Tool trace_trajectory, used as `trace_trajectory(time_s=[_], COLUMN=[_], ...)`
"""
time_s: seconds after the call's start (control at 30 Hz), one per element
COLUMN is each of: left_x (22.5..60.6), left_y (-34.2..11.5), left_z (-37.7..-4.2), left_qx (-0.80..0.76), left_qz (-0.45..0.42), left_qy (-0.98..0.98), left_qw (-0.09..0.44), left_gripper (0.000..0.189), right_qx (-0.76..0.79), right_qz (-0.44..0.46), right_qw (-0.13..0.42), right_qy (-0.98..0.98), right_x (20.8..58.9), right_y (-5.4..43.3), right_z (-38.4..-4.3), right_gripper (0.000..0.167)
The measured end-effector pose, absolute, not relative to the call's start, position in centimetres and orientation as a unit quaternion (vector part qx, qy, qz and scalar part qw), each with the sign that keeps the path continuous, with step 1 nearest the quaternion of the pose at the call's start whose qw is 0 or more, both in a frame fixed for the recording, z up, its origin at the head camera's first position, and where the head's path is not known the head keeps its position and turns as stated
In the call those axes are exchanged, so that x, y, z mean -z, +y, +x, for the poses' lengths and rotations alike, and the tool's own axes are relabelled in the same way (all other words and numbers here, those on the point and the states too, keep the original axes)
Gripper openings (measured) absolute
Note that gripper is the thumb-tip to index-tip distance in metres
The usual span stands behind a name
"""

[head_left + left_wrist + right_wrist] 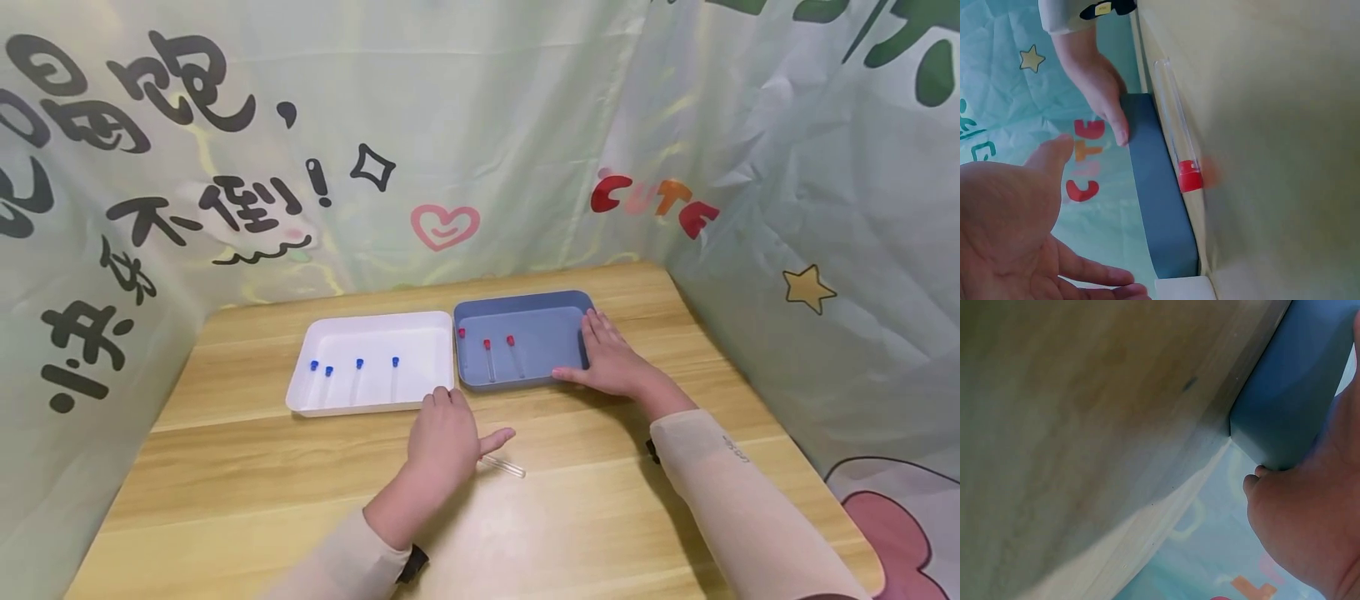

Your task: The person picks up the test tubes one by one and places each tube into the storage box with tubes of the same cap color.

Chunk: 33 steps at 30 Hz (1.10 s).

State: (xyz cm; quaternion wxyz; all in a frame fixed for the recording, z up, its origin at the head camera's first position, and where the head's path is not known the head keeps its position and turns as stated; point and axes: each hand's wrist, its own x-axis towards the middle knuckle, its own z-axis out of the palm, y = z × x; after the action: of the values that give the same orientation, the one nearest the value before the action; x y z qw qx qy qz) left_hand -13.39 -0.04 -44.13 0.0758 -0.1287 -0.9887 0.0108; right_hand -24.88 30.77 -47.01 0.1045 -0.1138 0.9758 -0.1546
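My left hand [444, 437] is at the front edge of a white tray [427, 333], near its right corner, with fingers loosely extended and thumb pointing right. Several blue-capped clear tubes [359, 364] lie in that tray. On the tabletop by the left hand is a clear tube [510, 467]; the left wrist view shows its red cap [1190, 177]. My right hand [611, 360] rests against the right end of a blue-grey tray [525, 300], fingers spread along its side and thumb at the front edge. Three red-capped tubes [512, 341] lie in this tray.
The two trays stand side by side towards the back of a wooden table [247, 483]. A printed cloth [517, 108] hangs behind and along both sides. The table's right edge runs beyond my right forearm [742, 492].
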Motion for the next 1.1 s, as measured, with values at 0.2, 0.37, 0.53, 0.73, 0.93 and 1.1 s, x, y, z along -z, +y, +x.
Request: trace_trajectory(time_s=[0.2,0.37,0.53,0.73,0.93,1.1], left_x=[44.6,45.0,45.4,45.8,46.0,45.8], left_y=[0.2,0.6,1.4,2.4,3.2,4.0], left_z=[-12.2,-10.7,-9.6,-9.3,-9.7,-9.7], left_qx=[-0.050,-0.067,-0.096,-0.122,-0.135,-0.162], left_qz=[-0.125,-0.119,-0.120,-0.121,-0.116,-0.112], left_qy=[-0.988,-0.990,-0.988,-0.985,-0.984,-0.980], left_qw=[0.078,0.041,0.015,-0.012,-0.029,-0.036], left_gripper=[0.092,0.093,0.098,0.102,0.102,0.102], right_qx=[0.155,0.155,0.151,0.153,0.153,0.154], right_qz=[-0.116,-0.116,-0.113,-0.111,-0.111,-0.115], right_qw=[0.105,0.105,0.107,0.108,0.108,0.106], right_qy=[0.975,0.976,0.976,0.976,0.976,0.976], right_x=[47.1,47.0,47.1,47.0,46.9,46.8], right_y=[30.9,30.9,30.9,30.9,30.8,30.7], right_z=[-24.9,-25.0,-25.0,-25.0,-24.9,-24.8], right_gripper=[0.134,0.135,0.135,0.135,0.134,0.132])
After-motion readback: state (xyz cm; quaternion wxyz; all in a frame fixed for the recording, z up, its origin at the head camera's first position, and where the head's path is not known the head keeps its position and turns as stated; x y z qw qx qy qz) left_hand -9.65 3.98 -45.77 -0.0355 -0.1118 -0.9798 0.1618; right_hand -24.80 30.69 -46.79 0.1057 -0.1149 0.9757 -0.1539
